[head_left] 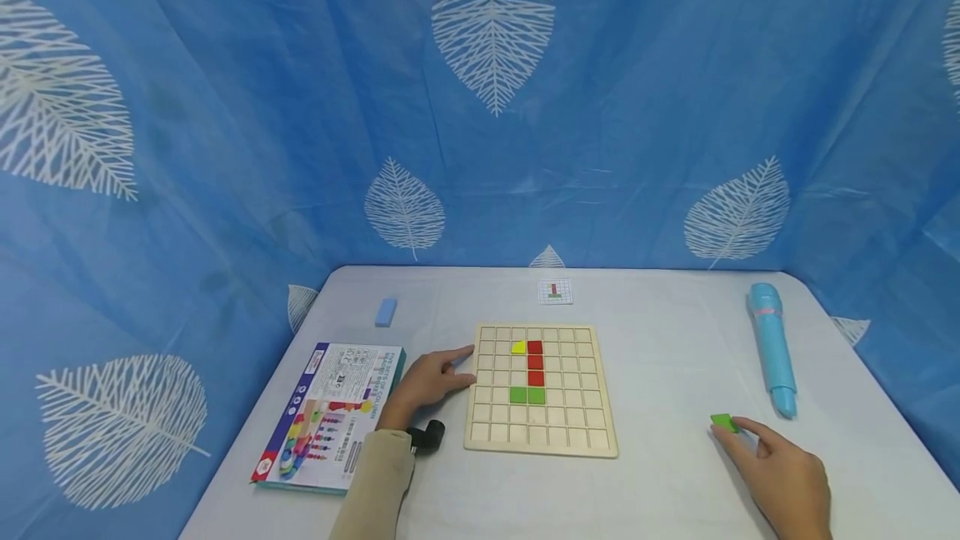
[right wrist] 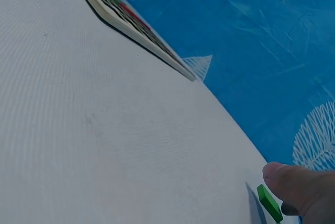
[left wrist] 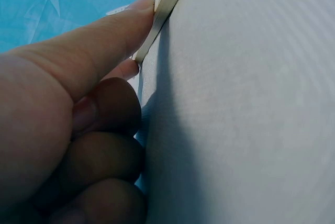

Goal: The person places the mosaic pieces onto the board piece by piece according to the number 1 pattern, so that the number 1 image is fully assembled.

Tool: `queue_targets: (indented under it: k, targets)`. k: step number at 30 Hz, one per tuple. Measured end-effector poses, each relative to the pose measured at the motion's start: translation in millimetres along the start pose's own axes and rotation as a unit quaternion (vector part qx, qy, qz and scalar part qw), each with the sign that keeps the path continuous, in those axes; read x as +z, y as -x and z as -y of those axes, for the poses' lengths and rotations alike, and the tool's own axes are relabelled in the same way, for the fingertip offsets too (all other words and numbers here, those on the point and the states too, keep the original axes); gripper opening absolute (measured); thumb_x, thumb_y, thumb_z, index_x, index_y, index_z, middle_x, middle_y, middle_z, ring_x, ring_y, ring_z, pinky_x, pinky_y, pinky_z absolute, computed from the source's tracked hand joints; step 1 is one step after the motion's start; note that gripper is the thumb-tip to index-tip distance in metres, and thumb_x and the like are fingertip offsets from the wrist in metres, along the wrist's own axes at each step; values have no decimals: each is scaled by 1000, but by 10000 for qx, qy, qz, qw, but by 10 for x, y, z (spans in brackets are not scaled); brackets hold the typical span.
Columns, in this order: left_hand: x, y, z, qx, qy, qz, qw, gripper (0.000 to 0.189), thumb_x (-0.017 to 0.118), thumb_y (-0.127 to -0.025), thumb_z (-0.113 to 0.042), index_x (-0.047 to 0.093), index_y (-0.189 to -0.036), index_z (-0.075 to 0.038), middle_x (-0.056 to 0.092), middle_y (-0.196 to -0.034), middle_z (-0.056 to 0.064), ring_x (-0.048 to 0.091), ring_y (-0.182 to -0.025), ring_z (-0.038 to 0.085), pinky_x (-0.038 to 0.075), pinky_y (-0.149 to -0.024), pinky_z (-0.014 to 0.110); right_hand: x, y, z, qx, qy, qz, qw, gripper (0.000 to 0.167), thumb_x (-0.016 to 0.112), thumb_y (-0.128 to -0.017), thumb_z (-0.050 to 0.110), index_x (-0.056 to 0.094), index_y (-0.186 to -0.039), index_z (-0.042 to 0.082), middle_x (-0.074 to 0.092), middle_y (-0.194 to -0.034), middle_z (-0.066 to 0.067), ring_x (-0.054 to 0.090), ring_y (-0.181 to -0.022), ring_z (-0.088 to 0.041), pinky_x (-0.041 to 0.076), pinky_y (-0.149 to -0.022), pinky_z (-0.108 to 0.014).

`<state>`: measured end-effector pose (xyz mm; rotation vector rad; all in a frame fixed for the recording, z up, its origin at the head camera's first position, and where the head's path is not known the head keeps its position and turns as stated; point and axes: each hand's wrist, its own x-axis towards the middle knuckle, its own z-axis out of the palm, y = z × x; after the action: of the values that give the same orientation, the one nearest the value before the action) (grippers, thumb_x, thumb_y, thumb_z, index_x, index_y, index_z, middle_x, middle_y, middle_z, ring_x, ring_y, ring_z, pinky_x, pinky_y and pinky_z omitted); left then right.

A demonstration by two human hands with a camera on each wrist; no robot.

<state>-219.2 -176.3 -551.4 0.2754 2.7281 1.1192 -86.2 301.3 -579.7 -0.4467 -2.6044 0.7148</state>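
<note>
A square wooden grid board (head_left: 540,438) lies mid-table. On it sit a yellow piece (head_left: 518,347) with a rounded corner, a column of red tiles (head_left: 536,362) and two green tiles (head_left: 518,395) side by side. My left hand (head_left: 429,379) touches the board's left edge with thumb and index fingertips set apart; the left wrist view shows its other fingers curled beneath. Well to the right of the board, my right hand (head_left: 783,469) pinches a loose green tile (head_left: 723,422) between thumb and finger. That green tile (right wrist: 269,203) appears beside the thumb (right wrist: 293,182) in the right wrist view.
Behind the board lies a small pattern card (head_left: 555,292). A light blue block (head_left: 386,312) is at the back left, above a printed box (head_left: 337,415) beside my left arm. At the far right lies a turquoise microphone-shaped object (head_left: 772,348). Blue leaf-print cloth (head_left: 600,148) surrounds the table.
</note>
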Motion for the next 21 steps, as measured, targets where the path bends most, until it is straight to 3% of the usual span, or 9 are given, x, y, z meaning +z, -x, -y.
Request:
queue_targets:
  k: [5, 15, 21]
  targets:
    - [3, 7, 0, 47, -41, -16, 10000, 61, 77, -91, -42, 58, -147, -26, 51, -68, -1, 44, -58, 14, 34, -54, 28, -4, 0, 24, 31, 159, 100, 9998, 46, 83, -87, 31, 73, -113, -6, 37, -51, -2, 35, -50, -21, 26, -48, -34]
    - [6, 2, 25, 84, -57, 23, 9999, 61, 76, -92, -42, 58, -148, -25, 51, -67, -1, 43, -58, 14, 35, -53, 28, 9, 3, 13, -450, 99, -219, 9987, 37, 86, -82, 22, 75, -106, -4, 36, -49, 2, 33, -45, -18, 25, -44, -31]
    - [10, -6, 29, 140, -76, 23, 9999, 61, 76, -92, -42, 58, -147, -25, 50, -66, -1, 43, -57, 14, 34, -53, 28, 14, 9, 19, -426, 125, -295, 9986, 39, 87, -81, 21, 74, -106, -6, 36, -48, 2, 34, -45, -19, 25, -44, -31]
